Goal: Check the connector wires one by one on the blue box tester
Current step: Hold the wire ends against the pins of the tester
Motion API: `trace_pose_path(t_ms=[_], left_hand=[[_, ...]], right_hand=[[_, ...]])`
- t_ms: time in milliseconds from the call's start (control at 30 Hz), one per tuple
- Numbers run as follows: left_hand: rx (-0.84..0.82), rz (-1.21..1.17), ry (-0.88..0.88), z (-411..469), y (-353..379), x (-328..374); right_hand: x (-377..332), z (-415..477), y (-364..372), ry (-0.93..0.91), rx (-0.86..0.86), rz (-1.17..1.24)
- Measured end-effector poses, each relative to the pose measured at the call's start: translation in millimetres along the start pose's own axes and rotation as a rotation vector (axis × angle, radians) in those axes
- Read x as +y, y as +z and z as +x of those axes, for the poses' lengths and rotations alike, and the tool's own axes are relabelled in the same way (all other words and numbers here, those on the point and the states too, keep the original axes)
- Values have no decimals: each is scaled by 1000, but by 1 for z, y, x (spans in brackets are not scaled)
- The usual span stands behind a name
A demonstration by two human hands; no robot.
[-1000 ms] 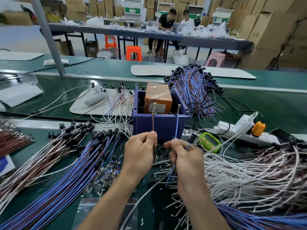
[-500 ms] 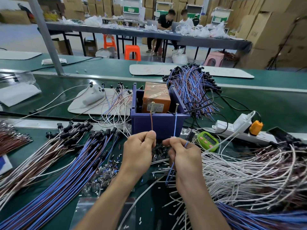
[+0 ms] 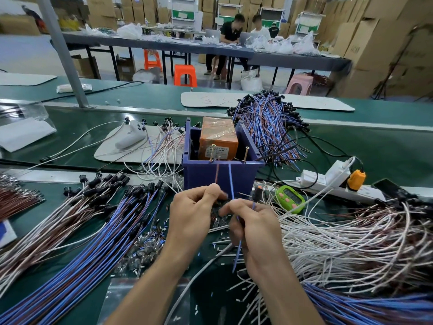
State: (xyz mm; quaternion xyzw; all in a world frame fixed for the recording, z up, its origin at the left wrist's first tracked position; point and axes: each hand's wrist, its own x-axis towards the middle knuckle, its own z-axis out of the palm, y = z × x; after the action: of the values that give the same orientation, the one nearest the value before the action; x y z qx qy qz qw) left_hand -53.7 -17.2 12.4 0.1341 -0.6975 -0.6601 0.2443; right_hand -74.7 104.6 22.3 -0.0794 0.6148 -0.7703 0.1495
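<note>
A blue box tester (image 3: 199, 177) stands mid-table with an orange block (image 3: 219, 137) inside and two upright screws (image 3: 246, 154) on its front rim. In front of it my left hand (image 3: 192, 216) pinches a brown wire (image 3: 217, 174) that rises to the rim near the left screw. My right hand (image 3: 251, 225) pinches a blue wire (image 3: 230, 179) whose tip now sits between the two screws, left of the right one. The blue wire's tail hangs below my right hand. A black connector (image 3: 257, 192) sticks out just right of my fingers.
Bundles of blue, brown and white wires (image 3: 77, 233) fan over the left of the green table; a white and blue heap (image 3: 351, 242) fills the right. Another bundle (image 3: 267, 123) lies behind the box. A green timer (image 3: 290, 198), a power strip (image 3: 332, 181) and a white handheld device (image 3: 130, 137) lie nearby.
The blue wire's upper end has shifted left, away from the right screw. Both hands stay in front of the box, holding their wires.
</note>
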Motion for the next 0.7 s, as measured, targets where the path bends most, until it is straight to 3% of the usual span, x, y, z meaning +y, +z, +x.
trace_pose_path(t_ms=[100, 200, 300, 400, 500, 600, 700], left_hand=[[-132, -261, -203, -2, 1, 5], [-221, -310, -301, -3, -6, 8], [-140, -349, -331, 2, -17, 8], [-26, -550, -392, 10, -38, 8], [40, -729, -422, 15, -64, 9], [79, -654, -411, 14, -74, 16], [-57, -415, -365, 1, -61, 26]], right_hand=[[-4, -4, 3, 89, -130, -31], [-7, -8, 6, 149, -178, -48], [-12, -13, 6, 168, -89, -71], [-22, -21, -4, 129, -66, -63], [-34, -40, -25, 120, -65, 95], [-49, -57, -57, 113, 38, 313], [-63, -74, -95, 93, 153, 236]])
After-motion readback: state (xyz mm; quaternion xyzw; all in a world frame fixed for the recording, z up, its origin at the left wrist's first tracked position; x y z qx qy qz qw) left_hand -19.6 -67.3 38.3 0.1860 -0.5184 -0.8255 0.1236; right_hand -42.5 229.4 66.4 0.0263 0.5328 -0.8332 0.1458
